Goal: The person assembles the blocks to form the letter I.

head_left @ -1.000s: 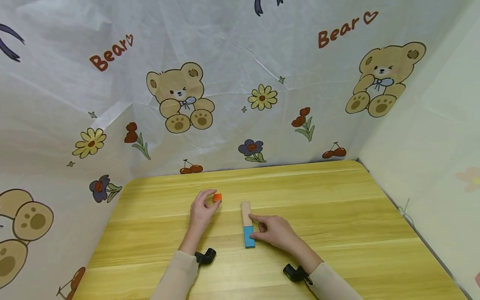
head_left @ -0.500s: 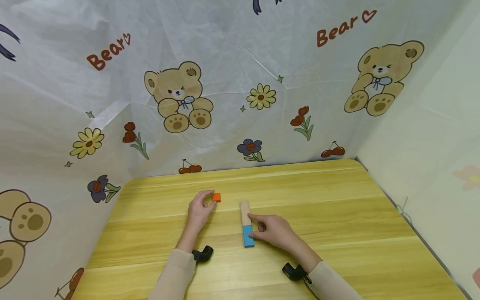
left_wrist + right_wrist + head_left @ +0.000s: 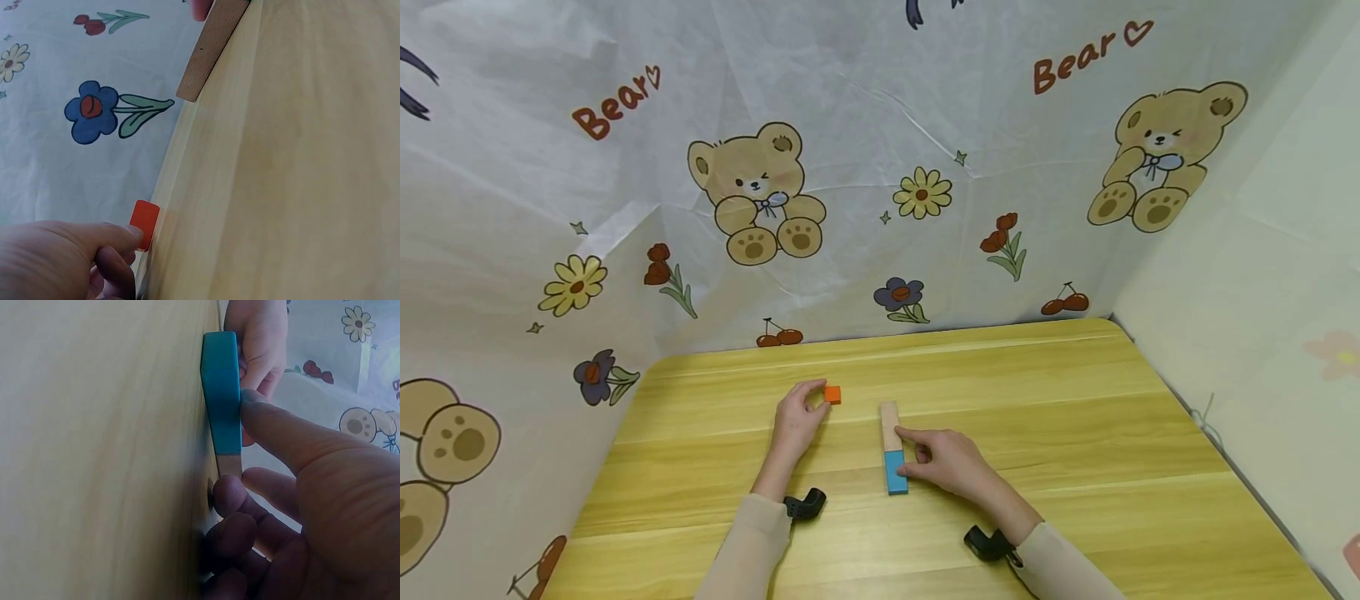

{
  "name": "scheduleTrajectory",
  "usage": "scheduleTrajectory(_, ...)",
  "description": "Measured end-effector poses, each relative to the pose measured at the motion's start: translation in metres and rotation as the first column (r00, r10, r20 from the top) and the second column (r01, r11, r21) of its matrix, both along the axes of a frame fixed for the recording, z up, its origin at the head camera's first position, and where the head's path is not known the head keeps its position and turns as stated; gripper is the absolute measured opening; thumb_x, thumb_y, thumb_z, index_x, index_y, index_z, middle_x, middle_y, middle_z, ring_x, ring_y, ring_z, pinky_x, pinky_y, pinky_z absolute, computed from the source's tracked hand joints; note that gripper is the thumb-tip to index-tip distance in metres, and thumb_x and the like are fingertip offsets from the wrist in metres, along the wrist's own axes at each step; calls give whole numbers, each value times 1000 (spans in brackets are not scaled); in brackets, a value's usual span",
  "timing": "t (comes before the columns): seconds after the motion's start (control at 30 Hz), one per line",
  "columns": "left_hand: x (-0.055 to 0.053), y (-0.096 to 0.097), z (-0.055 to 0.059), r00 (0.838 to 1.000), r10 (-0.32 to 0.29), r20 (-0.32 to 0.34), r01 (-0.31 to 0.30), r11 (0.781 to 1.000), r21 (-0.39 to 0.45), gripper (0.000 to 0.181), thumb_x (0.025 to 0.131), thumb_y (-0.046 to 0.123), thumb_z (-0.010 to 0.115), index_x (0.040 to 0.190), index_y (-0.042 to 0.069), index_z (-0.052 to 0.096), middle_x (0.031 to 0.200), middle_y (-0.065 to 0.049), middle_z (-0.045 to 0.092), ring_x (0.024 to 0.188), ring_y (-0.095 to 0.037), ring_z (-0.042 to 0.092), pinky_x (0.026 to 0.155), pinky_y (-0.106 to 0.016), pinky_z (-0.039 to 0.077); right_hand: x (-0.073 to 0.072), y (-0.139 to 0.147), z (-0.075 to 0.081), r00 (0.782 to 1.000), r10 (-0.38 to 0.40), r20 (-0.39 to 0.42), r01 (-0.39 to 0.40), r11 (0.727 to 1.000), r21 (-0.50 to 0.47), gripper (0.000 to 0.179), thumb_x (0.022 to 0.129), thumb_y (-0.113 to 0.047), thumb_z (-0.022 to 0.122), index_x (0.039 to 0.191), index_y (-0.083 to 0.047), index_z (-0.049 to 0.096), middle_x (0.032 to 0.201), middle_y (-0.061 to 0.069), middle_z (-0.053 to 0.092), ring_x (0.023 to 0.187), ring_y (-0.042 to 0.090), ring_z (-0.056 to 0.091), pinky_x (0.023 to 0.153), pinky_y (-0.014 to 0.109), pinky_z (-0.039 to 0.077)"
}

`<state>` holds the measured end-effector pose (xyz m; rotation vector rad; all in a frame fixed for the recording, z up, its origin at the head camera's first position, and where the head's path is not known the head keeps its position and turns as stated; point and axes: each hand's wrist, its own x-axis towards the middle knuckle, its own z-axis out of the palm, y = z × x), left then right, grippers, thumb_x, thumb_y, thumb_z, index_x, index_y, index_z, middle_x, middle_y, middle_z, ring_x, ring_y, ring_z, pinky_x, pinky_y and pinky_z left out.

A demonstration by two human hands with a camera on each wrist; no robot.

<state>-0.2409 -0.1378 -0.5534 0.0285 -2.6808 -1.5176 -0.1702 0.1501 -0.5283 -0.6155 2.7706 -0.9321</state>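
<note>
A small orange block (image 3: 832, 395) lies on the wood-grain table. My left hand (image 3: 795, 421) pinches its left side, index finger at the far edge and thumb at the near edge. In the left wrist view a fingertip overlaps the orange block (image 3: 145, 225). To the right, a tan wooden block (image 3: 890, 427) and a blue block (image 3: 896, 473) lie end to end in one straight line. My right hand (image 3: 951, 461) touches both from the right, index finger on the tan one and thumb on the blue block (image 3: 222, 400); its other fingers curl underneath.
The table (image 3: 1037, 400) ends at a white sheet (image 3: 850, 250) printed with bears and flowers, which rises behind it and on the left. A pale wall (image 3: 1262, 333) stands along the right edge. Each wrist carries a small black camera (image 3: 806, 505).
My left hand has drawn back slightly to the left along the orange block, its fingertips now at the block's left corners. My right hand and the two joined blocks have stayed put.
</note>
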Motion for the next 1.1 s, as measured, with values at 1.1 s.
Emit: scheduleTrajectory(1.1, 0, 1, -1, 999, 25, -21, -25, 1000, -8, 34, 94, 10, 79, 128, 12, 76, 128, -11, 72, 61, -14, 50, 52, -24, 41, 1, -1, 1, 1000, 2, -6, -2, 1000, 17, 62, 92, -46, 82, 147, -22, 67, 67, -16, 49, 57, 0, 36, 57, 21, 26)
